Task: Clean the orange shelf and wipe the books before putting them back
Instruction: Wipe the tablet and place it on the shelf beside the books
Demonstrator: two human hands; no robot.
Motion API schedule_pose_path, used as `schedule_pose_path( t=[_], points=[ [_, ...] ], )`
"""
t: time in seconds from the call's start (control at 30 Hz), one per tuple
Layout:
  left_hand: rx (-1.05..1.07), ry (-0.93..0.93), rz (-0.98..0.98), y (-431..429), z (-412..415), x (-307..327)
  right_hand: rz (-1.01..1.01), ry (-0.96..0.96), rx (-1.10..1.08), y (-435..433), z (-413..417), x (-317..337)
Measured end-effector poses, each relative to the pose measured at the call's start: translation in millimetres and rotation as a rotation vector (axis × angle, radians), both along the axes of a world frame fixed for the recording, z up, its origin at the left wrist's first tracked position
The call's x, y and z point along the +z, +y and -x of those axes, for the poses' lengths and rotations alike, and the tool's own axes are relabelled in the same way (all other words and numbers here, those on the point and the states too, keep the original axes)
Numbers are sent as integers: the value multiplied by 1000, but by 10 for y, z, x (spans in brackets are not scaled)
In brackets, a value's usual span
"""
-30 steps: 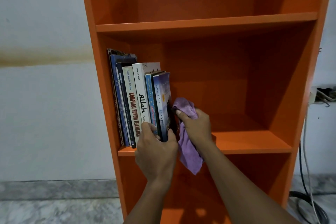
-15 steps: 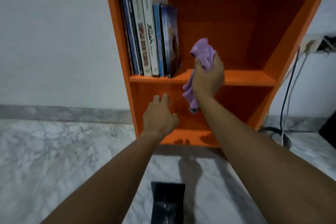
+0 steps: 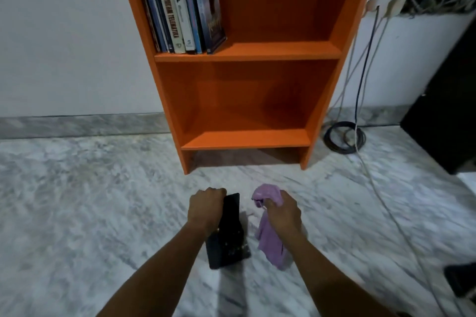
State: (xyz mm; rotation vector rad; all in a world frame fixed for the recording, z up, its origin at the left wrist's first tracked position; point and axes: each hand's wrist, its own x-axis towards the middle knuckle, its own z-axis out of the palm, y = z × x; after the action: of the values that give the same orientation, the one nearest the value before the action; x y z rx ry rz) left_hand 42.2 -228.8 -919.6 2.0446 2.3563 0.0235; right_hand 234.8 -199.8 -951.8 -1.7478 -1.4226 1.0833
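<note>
The orange shelf [image 3: 247,51] stands against the white wall. Several books [image 3: 180,5] stand upright at the left end of its middle board. A black book [image 3: 229,237] is on the marble floor in front of the shelf, its far edge raised. My left hand [image 3: 206,210] grips that raised edge. Just to its right, my right hand [image 3: 282,211] holds a purple cloth [image 3: 270,239], which hangs down to the floor beside the book. The lowest compartment of the shelf holds nothing.
Grey and white cables [image 3: 360,100] run down the wall to a black coil [image 3: 343,137] on the floor right of the shelf. A dark cabinet [image 3: 448,110] stands at the far right. Marble floor [image 3: 90,201] spreads out to the left.
The view has tipped down from the shelf to the floor. Both hands came down from the shelf; the left one has taken hold of the black book, the right one still carries the cloth.
</note>
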Motion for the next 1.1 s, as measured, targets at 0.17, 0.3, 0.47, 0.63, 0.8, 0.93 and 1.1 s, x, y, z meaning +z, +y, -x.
schedule_pose_path(
  t=[0.17, 0.3, 0.47, 0.63, 0.8, 0.93, 1.1],
  points=[
    [84, -568, -284, -86, 55, 316, 124, 21, -34, 96, -445, -64],
    [61, -895, -314, -207, 63, 546, -46, 160, -23, 192, -622, 245],
    [278, -1826, 318, -519, -32, 925, -362, 203, 118, 231, -673, 889],
    [368, -1775, 358, -545, -281, 1163, -436, 201, 404, 236, -643, 1352],
    [415, -1842, 398, -574, -406, 1148, -404, 184, 248, 228, -658, 1365],
    [466, -1846, 489, -516, -491, 1122, -464, 157, -164, 145, -514, 1339],
    [338, -1846, 501, -393, -650, 1117, -691, -281, 411, -60, -182, 1044]
  ],
)
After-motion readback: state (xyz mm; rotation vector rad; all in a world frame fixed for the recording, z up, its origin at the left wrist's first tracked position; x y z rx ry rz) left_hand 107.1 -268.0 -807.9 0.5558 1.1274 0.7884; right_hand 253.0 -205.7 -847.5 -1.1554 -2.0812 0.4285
